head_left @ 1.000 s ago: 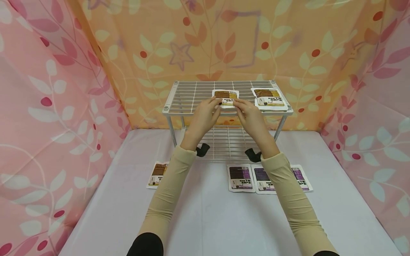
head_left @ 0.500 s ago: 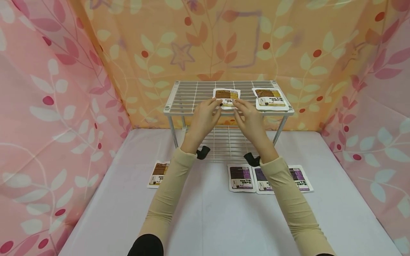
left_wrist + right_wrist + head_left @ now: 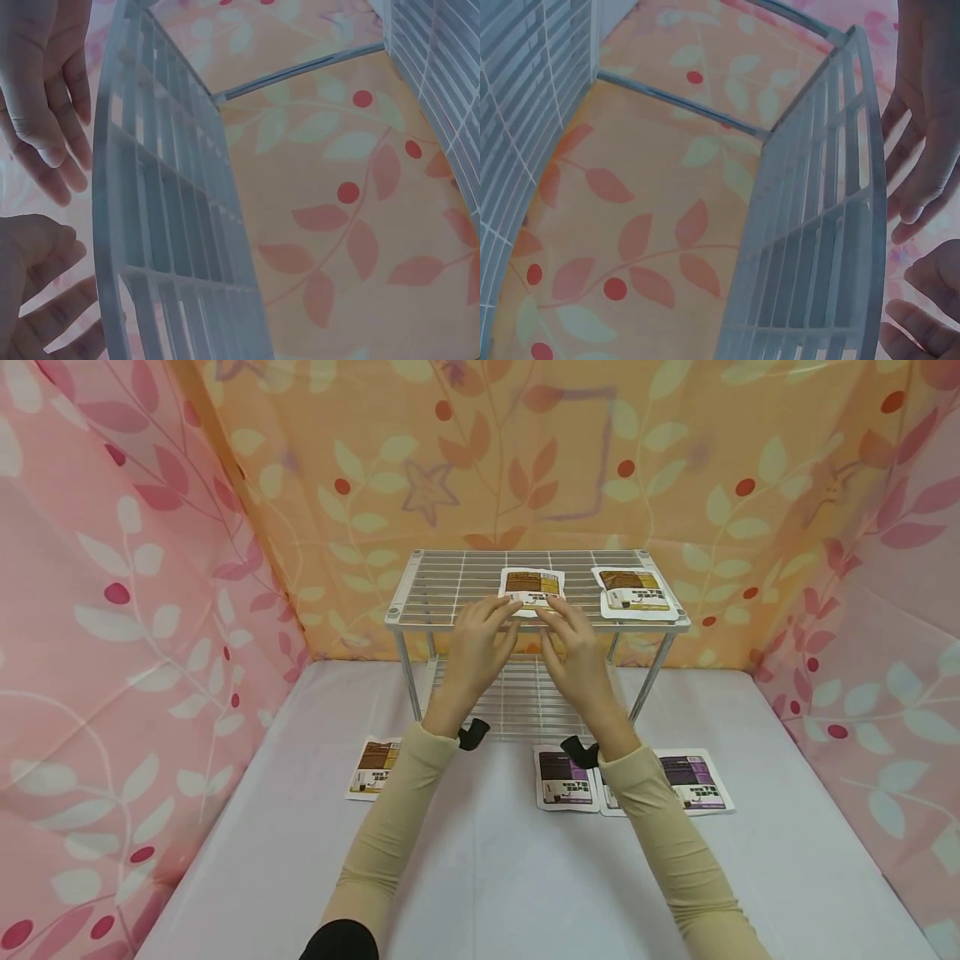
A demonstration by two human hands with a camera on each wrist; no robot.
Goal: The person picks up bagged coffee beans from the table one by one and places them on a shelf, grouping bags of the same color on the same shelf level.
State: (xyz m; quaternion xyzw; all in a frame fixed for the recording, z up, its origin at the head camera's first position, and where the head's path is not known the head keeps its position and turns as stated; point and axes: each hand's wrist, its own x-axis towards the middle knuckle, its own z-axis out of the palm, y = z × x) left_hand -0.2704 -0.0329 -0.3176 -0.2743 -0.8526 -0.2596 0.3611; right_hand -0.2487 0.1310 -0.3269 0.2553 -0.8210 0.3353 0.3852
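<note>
At the front edge of the wire rack's (image 3: 450, 578) top shelf, near its middle: left hand (image 3: 475, 647) and right hand (image 3: 576, 652), side by side and close together, fingers straight and spread, gripping nothing. Left fingertips (image 3: 504, 605) at the near left corner of the middle brown packet (image 3: 532, 588), right fingertips (image 3: 553, 604) at its near right corner; touching or just short of it, impossible to say from the head view. Flat on the top shelf, that packet, near the front edge at the centre, label up. Same shelf, front right corner: a second brown packet (image 3: 633, 591), well apart from the first. Below, on the white table (image 3: 487, 877), just in front of the rack's left leg: a third brown packet (image 3: 371, 767), partly under the left sleeve. In front of the rack's right half: a row of purple packets (image 3: 566, 777), side by side, the middle one mostly hidden by the right forearm. From both wrist views, seen from beneath: shelf wires close up, both open palms beside the shelf's edge, fingers relaxed.
</note>
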